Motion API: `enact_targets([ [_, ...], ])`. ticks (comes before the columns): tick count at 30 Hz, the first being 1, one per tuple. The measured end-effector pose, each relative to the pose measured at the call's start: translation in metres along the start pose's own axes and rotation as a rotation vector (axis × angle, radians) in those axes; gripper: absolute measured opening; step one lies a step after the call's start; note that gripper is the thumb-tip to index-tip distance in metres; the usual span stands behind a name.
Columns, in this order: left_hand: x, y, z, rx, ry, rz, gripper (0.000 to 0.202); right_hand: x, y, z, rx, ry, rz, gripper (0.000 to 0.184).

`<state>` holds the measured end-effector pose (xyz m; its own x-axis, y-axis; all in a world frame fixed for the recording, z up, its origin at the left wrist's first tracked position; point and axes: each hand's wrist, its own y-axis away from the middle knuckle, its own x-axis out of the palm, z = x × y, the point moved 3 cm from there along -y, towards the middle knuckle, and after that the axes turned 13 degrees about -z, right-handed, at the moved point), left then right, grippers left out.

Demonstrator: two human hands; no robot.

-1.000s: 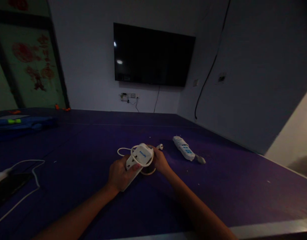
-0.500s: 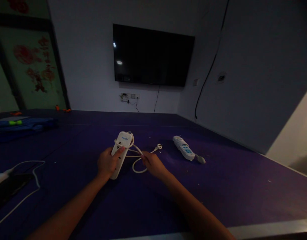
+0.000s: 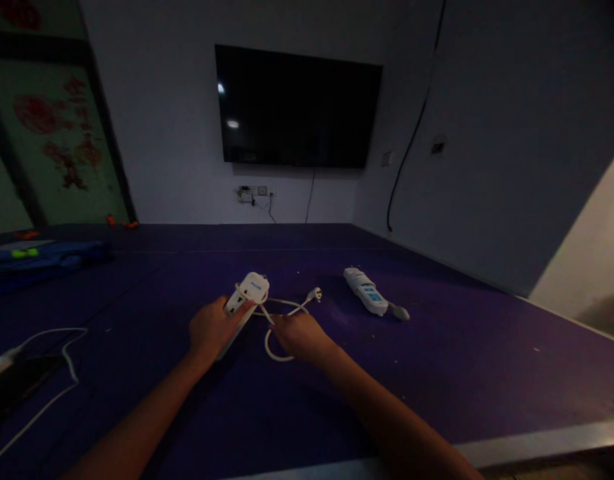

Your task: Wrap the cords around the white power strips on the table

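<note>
My left hand (image 3: pixel 214 330) is closed around a white power strip (image 3: pixel 253 287), its thumb across the socket face. A white cord (image 3: pixel 271 350) passes around the strip near its labelled end and trails off in a loop. With fingers pinched together, my right hand (image 3: pixel 303 337) grips this cord just right of the strip. Beyond the right hand, the cord's plug (image 3: pixel 315 294) lies on the purple surface. Farther right rests a second power strip (image 3: pixel 369 293), its own cord wound round it and its plug sticking out at the near end.
At the left edge a white cable (image 3: pixel 69 347) curls beside a dark flat object (image 3: pixel 24 387). Folded blue cloth (image 3: pixel 51 257) lies farther back on the purple surface (image 3: pixel 437 373). A television (image 3: pixel 297 107) hangs on the back wall; a black cable (image 3: pixel 411 147) runs down the right wall.
My right hand has moved left and slightly down, closer to the strip, still gripping the cord. The strip's labelled end has turned a little to the right and lower.
</note>
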<state>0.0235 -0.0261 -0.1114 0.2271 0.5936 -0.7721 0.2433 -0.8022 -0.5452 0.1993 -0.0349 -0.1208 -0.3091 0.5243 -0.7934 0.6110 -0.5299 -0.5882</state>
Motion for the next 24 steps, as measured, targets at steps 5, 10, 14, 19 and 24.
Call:
enact_targets([
  [5,0.000,0.007,-0.008,0.166,-0.161,0.030,0.075,0.000,0.005,0.002,-0.126,0.080,0.028,0.022],
  [10,0.004,0.013,-0.015,0.306,-0.162,0.140,0.075,0.005,0.009,0.007,-0.275,0.105,-0.084,0.018],
  [14,0.007,0.019,-0.022,0.448,-0.126,0.176,0.064,0.005,0.013,0.009,-0.370,0.116,-0.213,0.020],
  [19,0.011,0.025,-0.025,0.561,-0.119,0.203,0.061,-0.002,0.014,0.002,-0.319,0.059,-0.326,0.024],
  [24,0.011,0.030,-0.027,0.625,-0.081,0.183,0.066,-0.008,0.013,-0.009,-0.246,0.009,-0.306,0.033],
])
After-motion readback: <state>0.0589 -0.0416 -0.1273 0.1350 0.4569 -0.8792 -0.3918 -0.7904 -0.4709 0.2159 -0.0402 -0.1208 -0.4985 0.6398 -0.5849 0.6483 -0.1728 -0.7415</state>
